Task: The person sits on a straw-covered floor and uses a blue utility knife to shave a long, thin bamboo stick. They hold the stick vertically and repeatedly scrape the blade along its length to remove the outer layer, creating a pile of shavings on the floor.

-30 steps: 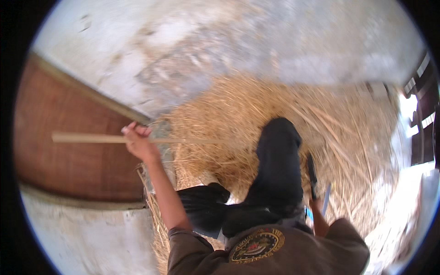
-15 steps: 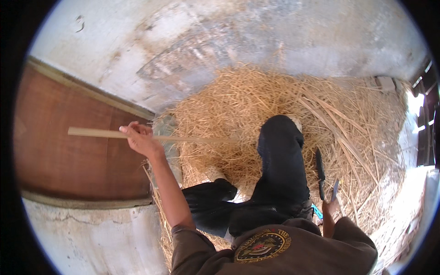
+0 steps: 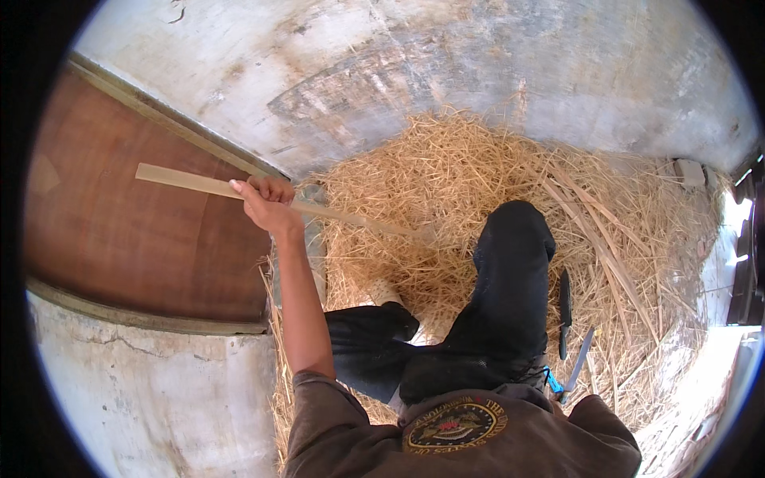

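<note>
My left hand (image 3: 271, 203) is closed round a long, flat, pale wooden strip (image 3: 185, 180), probably bamboo. One end of the strip sticks out to the left past my thumb, and the other runs right, low over the straw. At the lower right, a knife (image 3: 582, 357) with a bare grey blade lies at a slant, its handle end close to my right side. Only a sliver of my right hand (image 3: 560, 407) shows by that handle; sleeve and body hide its fingers. Farther up lies a second, black knife (image 3: 565, 311) on the straw, beside my right knee.
Loose straw (image 3: 446, 171) covers the floor around my legs. Several long strips (image 3: 594, 227) lie on it to the right. A stained wall (image 3: 351, 72) stands ahead, a brown wooden panel (image 3: 151, 247) at left, and a grey block (image 3: 689, 172) in the far right corner.
The left hand and its strip have risen slightly in view, and the strip now slants down to the right. My right hand has drawn back toward my body, leaving more of the grey-bladed knife visible.
</note>
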A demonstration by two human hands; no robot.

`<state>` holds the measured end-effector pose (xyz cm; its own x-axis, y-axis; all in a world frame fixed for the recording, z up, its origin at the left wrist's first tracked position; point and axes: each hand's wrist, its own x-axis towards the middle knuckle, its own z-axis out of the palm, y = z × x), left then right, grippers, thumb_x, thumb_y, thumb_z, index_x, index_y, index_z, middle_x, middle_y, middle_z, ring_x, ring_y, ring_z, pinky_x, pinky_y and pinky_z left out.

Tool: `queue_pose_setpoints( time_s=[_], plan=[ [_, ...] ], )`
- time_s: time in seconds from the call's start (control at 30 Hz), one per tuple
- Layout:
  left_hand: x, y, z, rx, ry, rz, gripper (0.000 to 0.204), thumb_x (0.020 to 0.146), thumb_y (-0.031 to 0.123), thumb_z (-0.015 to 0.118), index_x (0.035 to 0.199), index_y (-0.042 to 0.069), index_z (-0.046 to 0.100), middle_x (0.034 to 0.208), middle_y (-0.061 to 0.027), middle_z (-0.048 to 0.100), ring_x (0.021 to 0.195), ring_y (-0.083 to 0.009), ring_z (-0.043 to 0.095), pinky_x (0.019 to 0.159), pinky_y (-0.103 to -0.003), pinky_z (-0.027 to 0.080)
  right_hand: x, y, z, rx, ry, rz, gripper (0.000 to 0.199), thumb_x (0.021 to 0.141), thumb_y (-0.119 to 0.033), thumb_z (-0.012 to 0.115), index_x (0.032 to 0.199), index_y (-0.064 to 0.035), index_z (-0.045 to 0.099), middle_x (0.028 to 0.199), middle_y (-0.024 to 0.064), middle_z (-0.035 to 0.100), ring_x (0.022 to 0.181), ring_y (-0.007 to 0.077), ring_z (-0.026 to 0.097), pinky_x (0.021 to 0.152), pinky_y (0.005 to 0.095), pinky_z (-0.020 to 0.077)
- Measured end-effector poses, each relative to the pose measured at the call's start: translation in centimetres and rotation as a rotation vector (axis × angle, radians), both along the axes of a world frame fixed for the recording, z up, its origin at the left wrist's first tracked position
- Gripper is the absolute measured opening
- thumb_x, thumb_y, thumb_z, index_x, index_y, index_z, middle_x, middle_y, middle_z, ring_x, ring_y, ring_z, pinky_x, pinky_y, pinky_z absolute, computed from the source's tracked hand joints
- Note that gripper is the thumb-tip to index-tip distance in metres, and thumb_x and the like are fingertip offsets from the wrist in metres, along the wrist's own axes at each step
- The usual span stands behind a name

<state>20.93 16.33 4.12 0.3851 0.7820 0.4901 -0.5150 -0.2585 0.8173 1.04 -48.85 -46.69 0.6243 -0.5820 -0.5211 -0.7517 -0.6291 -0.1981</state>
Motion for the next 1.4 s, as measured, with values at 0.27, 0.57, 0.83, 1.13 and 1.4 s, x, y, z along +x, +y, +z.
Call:
queue_pose_setpoints(
  time_s=[0.27, 0.57, 0.83, 1.13, 1.4],
  plan=[
    [0.7, 0.1, -2.1, 0.042, 0.025, -0.023, 0.056, 0.097, 0.055, 0.038, 0.064, 0.012, 0.026, 0.054, 0.0014, 0.023, 0.047, -0.0102, 0.024, 0.044, -0.027, 0.021, 1.6, -1.7, -1.3, 0.146, 0.019, -0.046, 0.049, 0.069, -0.017, 0.071, 0.106, 0.0076, 0.050, 0.086, 0.0179, 0.059, 0.078, 0.0307, 0.061, 0.066, 0.0424, 0.0495],
    [-0.4, 3.1, 1.1, -0.072, -0.118, -0.022, 0.058, 0.094, 0.064, 0.035, 0.070, 0.011, 0.039, 0.060, 0.0000, 0.033, 0.051, -0.0109, 0.030, 0.045, -0.025, 0.025, -4.1, -3.1, -4.4, 0.599, 0.317, -0.343, 0.043, 0.069, -0.014, 0.070, 0.101, 0.0078, 0.051, 0.078, 0.0150, 0.060, 0.068, 0.0281, 0.062, 0.058, 0.0397, 0.0506],
    [-0.8, 5.7, 2.1, -0.132, -0.119, -0.195, 0.059, 0.092, 0.067, 0.035, 0.066, 0.015, 0.027, 0.055, 0.0026, 0.020, 0.048, -0.0102, 0.017, 0.045, -0.026, 0.017, -1.4, -0.6, 6.4, 0.876, -0.403, -0.676, 0.011, 0.087, -0.014, 0.061, 0.091, -0.0085, 0.052, 0.060, 0.0008, 0.048, 0.046, 0.0111, 0.049, 0.039, 0.0251, 0.0380],
    [-2.3, 8.0, 1.6, -0.143, -0.138, -0.113, 0.060, 0.092, 0.068, 0.034, 0.062, 0.017, 0.024, 0.056, 0.0048, 0.018, 0.049, -0.0094, 0.016, 0.046, -0.025, 0.015, 12.7, 15.0, 29.3, 0.561, -1.010, -0.319, 0.022, 0.094, -0.027, 0.060, 0.099, -0.0065, 0.054, 0.057, -0.0038, 0.038, 0.046, 0.0028, 0.036, 0.041, 0.0203, 0.0261],
    [-3.0, 7.3, 1.3, -0.177, -0.166, -0.086, 0.056, 0.092, 0.064, 0.040, 0.069, 0.014, 0.030, 0.061, 0.0045, 0.022, 0.050, -0.0077, 0.023, 0.046, -0.024, 0.017, 21.6, 32.4, 41.4, 1.001, -1.015, 0.369, 0.024, 0.088, -0.017, 0.066, 0.100, -0.0011, 0.054, 0.080, 0.0075, 0.063, 0.067, 0.0140, 0.061, 0.062, 0.0271, 0.0498]
  ],
)
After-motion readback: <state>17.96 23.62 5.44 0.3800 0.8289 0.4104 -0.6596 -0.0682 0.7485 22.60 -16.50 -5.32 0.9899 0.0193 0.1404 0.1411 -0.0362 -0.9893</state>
